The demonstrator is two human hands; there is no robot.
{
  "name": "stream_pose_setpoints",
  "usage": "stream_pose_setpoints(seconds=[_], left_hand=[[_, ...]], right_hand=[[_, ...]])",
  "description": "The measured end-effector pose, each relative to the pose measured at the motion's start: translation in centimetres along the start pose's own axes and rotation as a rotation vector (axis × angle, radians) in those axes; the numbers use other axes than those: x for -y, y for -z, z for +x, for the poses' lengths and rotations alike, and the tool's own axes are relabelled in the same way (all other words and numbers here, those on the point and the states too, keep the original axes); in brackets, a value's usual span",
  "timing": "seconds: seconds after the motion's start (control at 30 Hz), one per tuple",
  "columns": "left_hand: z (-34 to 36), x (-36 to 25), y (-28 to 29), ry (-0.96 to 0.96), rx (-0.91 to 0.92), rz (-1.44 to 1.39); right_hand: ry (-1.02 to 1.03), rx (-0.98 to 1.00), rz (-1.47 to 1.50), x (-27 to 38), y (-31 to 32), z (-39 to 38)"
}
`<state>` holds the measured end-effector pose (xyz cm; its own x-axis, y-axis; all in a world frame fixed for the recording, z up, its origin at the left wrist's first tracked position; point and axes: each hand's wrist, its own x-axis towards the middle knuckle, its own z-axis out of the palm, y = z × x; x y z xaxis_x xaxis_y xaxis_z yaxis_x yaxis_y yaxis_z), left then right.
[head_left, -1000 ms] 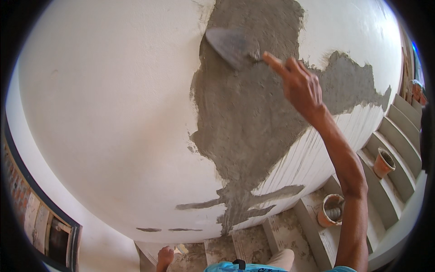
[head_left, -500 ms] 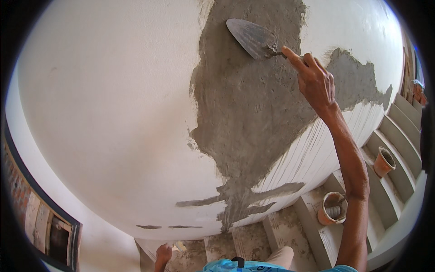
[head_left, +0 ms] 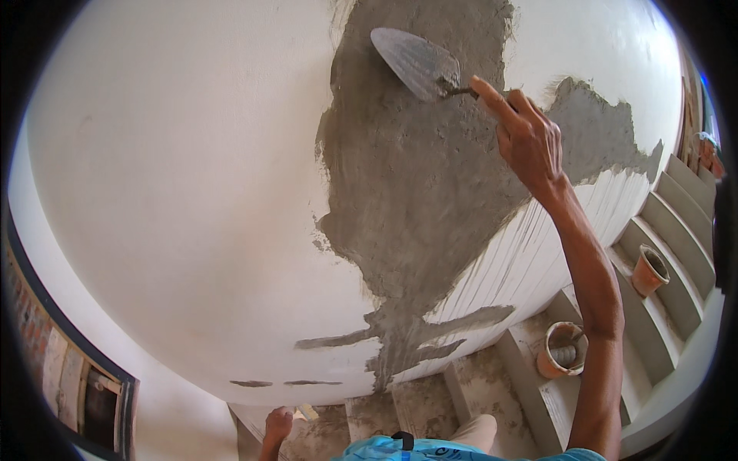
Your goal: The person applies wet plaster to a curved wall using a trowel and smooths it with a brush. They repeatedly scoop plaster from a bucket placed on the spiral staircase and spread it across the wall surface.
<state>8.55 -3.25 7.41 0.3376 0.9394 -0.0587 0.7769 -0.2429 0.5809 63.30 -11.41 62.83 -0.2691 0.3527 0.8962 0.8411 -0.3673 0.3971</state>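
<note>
My right hand [head_left: 530,142] is closed round the handle of a pointed trowel [head_left: 415,65], index finger stretched along it. The trowel's grey blade lies against or very close to the wet grey plaster [head_left: 415,177] spread over the white wall [head_left: 200,192]. Low down at the left, my left hand [head_left: 278,424] is closed on a paintbrush [head_left: 306,412] with pale bristles, held away from the wall above the steps. Plaster covers a tall patch with a branch to the right, and thin grey streaks run near the wall's foot.
Concrete stairs [head_left: 500,396] climb along the wall to the right. An orange bucket [head_left: 561,350] with something cylindrical inside stands on one step, and a second bucket [head_left: 650,270] sits higher up. A dark-framed opening [head_left: 100,403] lies at the lower left.
The trowel and my right hand have shifted slightly left, and the blade looks lighter. My left hand has turned a little, showing more of the brush. The whole view has moved slightly.
</note>
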Motion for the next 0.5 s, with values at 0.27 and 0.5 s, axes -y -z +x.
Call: stream_pose_setpoints(seconds=[0.27, 0.5], left_hand=[[-1.3, 2.5, -1.3, 0.043, 0.038, -0.005], [0.4, 2.7, -1.6, -0.003, 0.008, 0.024]], right_hand=[[0.257, 0.130, 0.118, 3.0, -0.4, -7.2], [0.017, -0.054, -0.001, -3.0, 1.1, 0.7]])
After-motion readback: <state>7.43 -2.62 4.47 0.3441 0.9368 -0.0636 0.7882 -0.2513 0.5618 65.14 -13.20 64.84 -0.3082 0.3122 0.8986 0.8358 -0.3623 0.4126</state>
